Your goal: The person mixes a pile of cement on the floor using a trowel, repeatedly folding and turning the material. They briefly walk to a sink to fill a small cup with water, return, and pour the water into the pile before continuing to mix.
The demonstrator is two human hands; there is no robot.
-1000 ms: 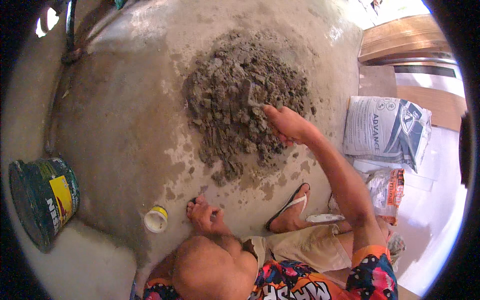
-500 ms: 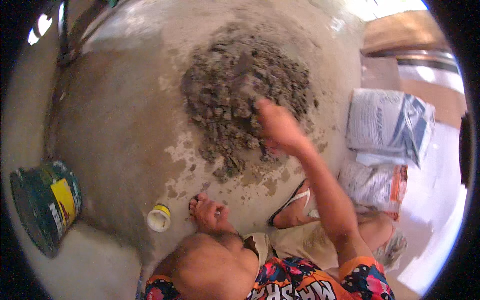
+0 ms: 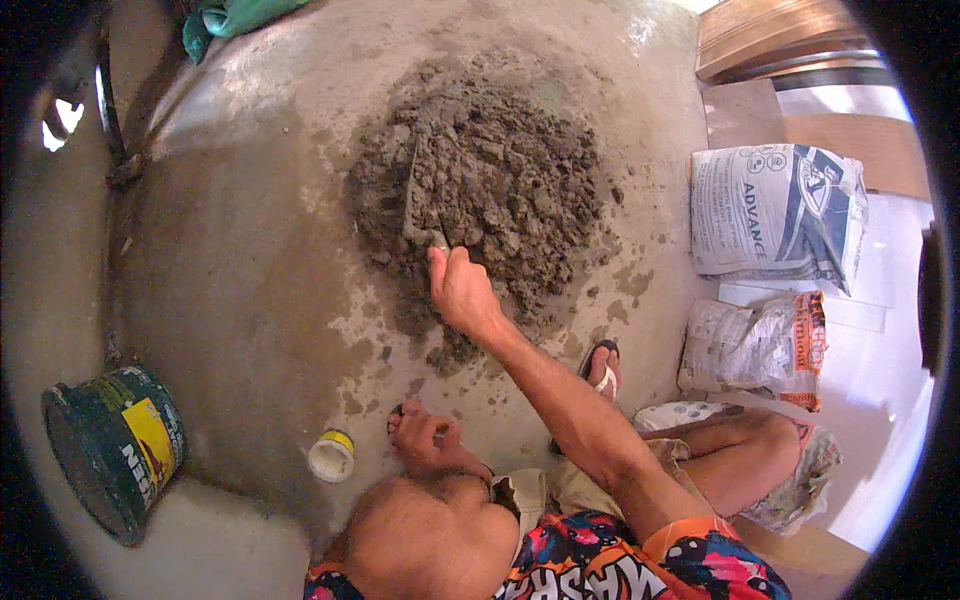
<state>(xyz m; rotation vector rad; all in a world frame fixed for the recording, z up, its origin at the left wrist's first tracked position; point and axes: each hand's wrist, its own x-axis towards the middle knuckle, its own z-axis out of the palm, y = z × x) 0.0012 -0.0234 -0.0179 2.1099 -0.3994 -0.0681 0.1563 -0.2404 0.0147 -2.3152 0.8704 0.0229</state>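
Note:
My right hand (image 3: 465, 295) is closed round the handle of a trowel. The trowel's mortar-smeared blade (image 3: 408, 200) lies tilted at the left part of a heap of wet grey mortar (image 3: 520, 180), pointing away from me. Its edge is pressed into the lumpy mix, and the far tip is hard to make out. The heap spreads on the concrete floor in front of my feet. My left hand does not show; only my left knee and foot appear on that side.
A dark green bucket (image 3: 100, 440) lies at the left, with a small white tub (image 3: 331, 457) by my left foot. A grey-white bag (image 3: 775, 215) and a smaller crumpled bag (image 3: 745, 345) are at the right. Wooden boards (image 3: 770, 40) lie farther back; green cloth (image 3: 240, 15) is far left.
My right hand has moved left across the mortar with the trowel and is less blurred. The trowel blade shows more plainly now at the heap's left side. The view has shifted slightly.

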